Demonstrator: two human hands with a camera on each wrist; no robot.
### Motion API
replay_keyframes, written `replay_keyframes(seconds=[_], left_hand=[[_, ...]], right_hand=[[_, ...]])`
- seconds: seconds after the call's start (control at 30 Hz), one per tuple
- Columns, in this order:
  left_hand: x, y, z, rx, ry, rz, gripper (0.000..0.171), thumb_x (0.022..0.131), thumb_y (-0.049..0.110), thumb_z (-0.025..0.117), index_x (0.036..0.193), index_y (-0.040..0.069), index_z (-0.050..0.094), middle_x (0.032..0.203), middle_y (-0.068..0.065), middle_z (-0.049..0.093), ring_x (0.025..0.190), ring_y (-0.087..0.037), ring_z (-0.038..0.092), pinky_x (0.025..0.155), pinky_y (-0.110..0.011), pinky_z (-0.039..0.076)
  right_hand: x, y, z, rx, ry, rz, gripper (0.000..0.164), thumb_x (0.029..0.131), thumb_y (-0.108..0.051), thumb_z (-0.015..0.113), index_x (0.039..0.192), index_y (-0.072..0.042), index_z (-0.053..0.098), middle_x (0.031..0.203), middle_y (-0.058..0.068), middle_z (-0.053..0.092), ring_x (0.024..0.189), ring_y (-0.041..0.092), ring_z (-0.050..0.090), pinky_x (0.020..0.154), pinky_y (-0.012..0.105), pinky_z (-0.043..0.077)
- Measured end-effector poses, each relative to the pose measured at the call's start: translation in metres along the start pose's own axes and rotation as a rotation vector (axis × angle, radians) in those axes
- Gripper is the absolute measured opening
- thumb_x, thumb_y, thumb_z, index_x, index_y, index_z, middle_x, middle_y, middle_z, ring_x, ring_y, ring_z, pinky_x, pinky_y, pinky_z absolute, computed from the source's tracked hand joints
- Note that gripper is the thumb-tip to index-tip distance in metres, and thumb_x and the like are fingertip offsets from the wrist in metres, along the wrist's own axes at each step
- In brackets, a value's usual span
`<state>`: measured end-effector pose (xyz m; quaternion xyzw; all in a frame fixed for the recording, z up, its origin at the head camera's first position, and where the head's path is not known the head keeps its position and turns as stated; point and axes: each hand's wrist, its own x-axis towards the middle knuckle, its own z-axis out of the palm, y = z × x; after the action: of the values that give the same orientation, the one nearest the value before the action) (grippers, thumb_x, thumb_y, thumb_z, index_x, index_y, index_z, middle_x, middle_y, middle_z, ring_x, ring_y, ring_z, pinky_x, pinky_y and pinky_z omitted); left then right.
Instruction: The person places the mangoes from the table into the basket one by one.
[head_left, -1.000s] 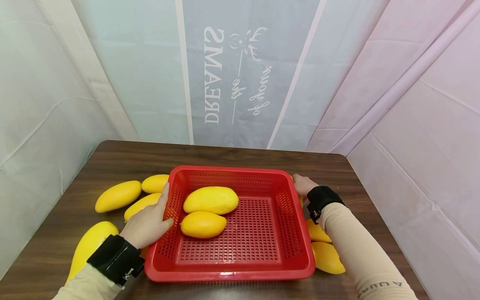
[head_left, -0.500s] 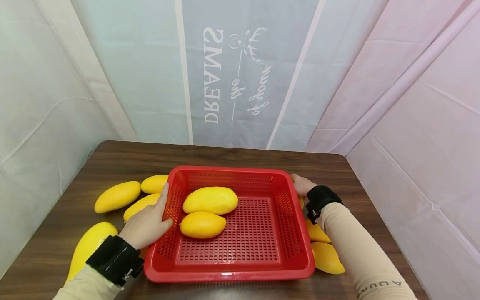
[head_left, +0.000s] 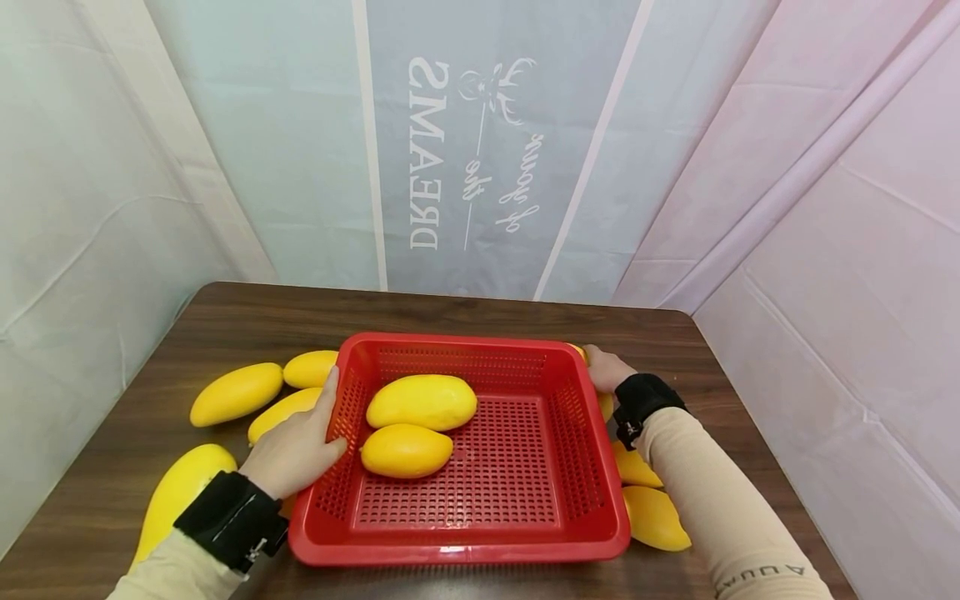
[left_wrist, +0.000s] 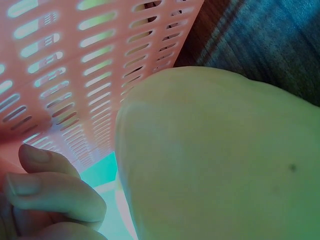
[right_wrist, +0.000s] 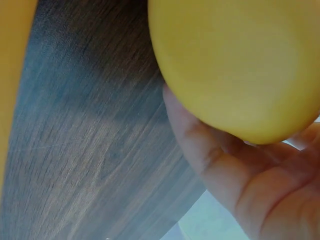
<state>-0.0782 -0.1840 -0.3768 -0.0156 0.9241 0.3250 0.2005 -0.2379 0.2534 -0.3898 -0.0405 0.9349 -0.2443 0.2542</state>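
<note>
A red perforated plastic basket (head_left: 457,552) stands on the table with two yellow mangoes inside on its left: a larger one (head_left: 422,402) and a smaller one (head_left: 407,451). My left hand (head_left: 296,446) grips the basket's left rim. In the left wrist view its curled fingers (left_wrist: 55,192) are beside the slotted wall, near a big mango (left_wrist: 215,150) outside the basket. Beyond the right wall, my right hand (head_left: 606,368) holds another mango (right_wrist: 235,60); the right wrist view shows thumb and fingers around its end. In the head view the basket mostly hides that mango.
Several mangoes lie left of the basket, among them a long one (head_left: 237,394) and a large one (head_left: 180,492). More mangoes (head_left: 655,518) lie right of it, under my right forearm. The brown wooden table (head_left: 450,310) ends at a printed cloth backdrop (head_left: 495,275).
The tip of the mango in my right hand shows a little more above the basket's far right corner. My left hand and the basket have stayed in place.
</note>
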Motion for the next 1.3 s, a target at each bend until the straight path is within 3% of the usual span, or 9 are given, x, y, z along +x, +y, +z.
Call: replay_keyframes(seconds=[0.17,0.37,0.53,0.7,1.0,1.3], left_hand=[[0.0,0.001,0.0,-0.007,0.0,-0.006,0.103,0.091,0.017,0.063,0.158,0.028,-0.015,0.089,-0.01,0.067,0.06,-0.014,0.066,0.055,-0.034,0.059],[0.0,0.0,0.0,-0.005,0.001,0.001,0.103,0.091,0.016,0.063,0.158,0.027,-0.015,0.09,-0.01,0.067,0.06,-0.014,0.066,0.055,-0.034,0.059],[0.0,0.001,0.001,-0.013,0.0,-0.005,0.103,0.091,0.016,0.063,0.158,0.027,-0.015,0.088,-0.01,0.067,0.059,-0.014,0.066,0.055,-0.034,0.059],[-0.001,0.001,0.0,-0.021,-0.001,0.002,0.103,0.091,0.016,0.062,0.158,0.027,-0.015,0.087,-0.009,0.067,0.059,-0.015,0.066,0.055,-0.035,0.059],[-0.001,0.0,0.0,-0.033,-0.001,0.001,0.103,0.091,0.016,0.062,0.158,0.027,-0.015,0.09,-0.009,0.067,0.06,-0.015,0.067,0.055,-0.035,0.059],[0.0,0.0,0.0,-0.023,0.0,0.004,0.103,0.091,0.016,0.062,0.158,0.027,-0.015,0.089,-0.009,0.067,0.06,-0.015,0.067,0.055,-0.035,0.059]], right_hand=[[-0.006,-0.008,-0.005,-0.081,0.04,-0.005,0.071,0.098,-0.03,0.05,0.15,0.009,0.022,0.133,0.036,0.049,0.103,0.04,0.063,0.08,0.044,0.058],[-0.001,0.0,-0.006,-0.054,0.084,0.031,0.077,0.095,-0.033,0.055,0.151,0.007,0.021,0.136,0.035,0.044,0.107,0.042,0.059,0.082,0.045,0.058],[0.001,0.004,-0.008,-0.076,0.159,0.087,0.083,0.093,-0.043,0.054,0.153,0.003,0.021,0.14,0.036,0.039,0.11,0.044,0.054,0.085,0.048,0.056],[-0.005,-0.003,-0.013,-0.141,0.243,0.065,0.087,0.091,-0.049,0.053,0.155,0.001,0.021,0.141,0.038,0.038,0.113,0.047,0.052,0.092,0.056,0.05],[-0.017,-0.015,-0.021,-0.13,0.357,0.058,0.086,0.087,-0.048,0.059,0.149,0.001,0.026,0.127,0.03,0.046,0.098,0.041,0.056,0.081,0.047,0.051],[-0.02,-0.021,-0.026,-0.168,0.431,0.052,0.083,0.086,-0.048,0.061,0.149,-0.002,0.03,0.129,0.029,0.046,0.099,0.043,0.056,0.079,0.05,0.05]])
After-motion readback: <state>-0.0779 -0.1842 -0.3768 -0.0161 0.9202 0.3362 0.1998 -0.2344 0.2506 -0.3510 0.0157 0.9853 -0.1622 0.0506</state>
